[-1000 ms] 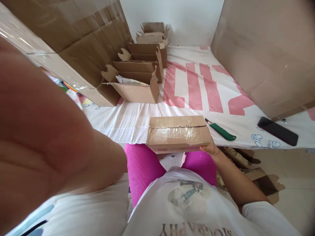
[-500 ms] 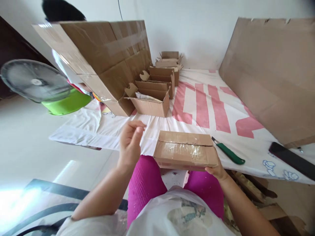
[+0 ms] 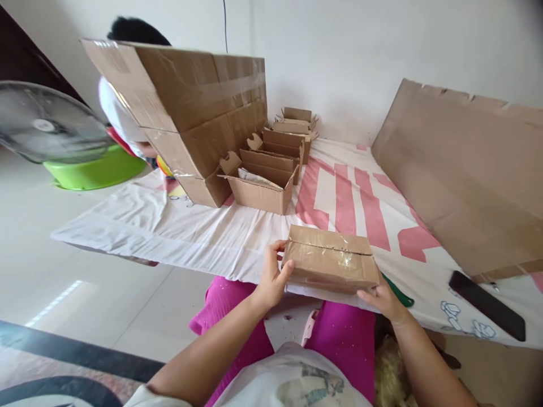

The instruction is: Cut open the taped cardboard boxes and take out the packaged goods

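A small closed cardboard box point(image 3: 331, 257) with clear tape over its top seam is at the table's front edge. My left hand point(image 3: 274, 276) grips its left end, thumb on the near side and fingers behind. At the right end, my right hand point(image 3: 382, 297) holds the near corner. The green utility knife point(image 3: 397, 290) lies just beyond my right hand, partly hidden by it and the box. Farther back, an open cardboard box point(image 3: 261, 192) has something pale and flat inside.
More open boxes point(image 3: 282, 144) stand in a row behind it, beside a stack of taped cartons point(image 3: 190, 107). A large cardboard sheet point(image 3: 462, 181) and a black phone point(image 3: 487, 305) are on the right. A person point(image 3: 123, 118) sits behind the stack, near a fan point(image 3: 44, 124) and green basin point(image 3: 93, 168).
My left hand has come down and right from mid-air onto the box's left end. The right hand keeps its hold. The view has shifted, and the knife is now more covered.
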### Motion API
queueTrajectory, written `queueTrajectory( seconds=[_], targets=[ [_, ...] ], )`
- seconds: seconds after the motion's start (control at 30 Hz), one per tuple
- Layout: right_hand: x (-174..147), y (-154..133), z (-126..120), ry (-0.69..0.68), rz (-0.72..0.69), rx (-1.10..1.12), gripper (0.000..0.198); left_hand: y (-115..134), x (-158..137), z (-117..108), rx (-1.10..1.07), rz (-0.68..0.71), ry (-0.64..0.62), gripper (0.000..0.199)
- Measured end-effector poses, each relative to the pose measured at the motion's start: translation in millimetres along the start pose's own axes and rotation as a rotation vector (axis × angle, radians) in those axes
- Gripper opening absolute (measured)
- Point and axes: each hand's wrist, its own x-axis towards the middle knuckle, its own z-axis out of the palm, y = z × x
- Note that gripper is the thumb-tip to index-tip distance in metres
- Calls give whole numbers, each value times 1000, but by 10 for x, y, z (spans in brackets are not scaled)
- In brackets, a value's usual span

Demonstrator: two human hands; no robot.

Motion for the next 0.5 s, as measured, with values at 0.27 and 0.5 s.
queueTrajectory(
  seconds=[0.27, 0.5],
  targets=[
    [-148, 422, -510, 194, 166, -748, 49, -183, 27, 105, -2, 208, 67, 37],
    [-96, 314, -661, 268, 258, -886, 42, -255, 81, 193, -49, 276, 99, 40]
  ],
)
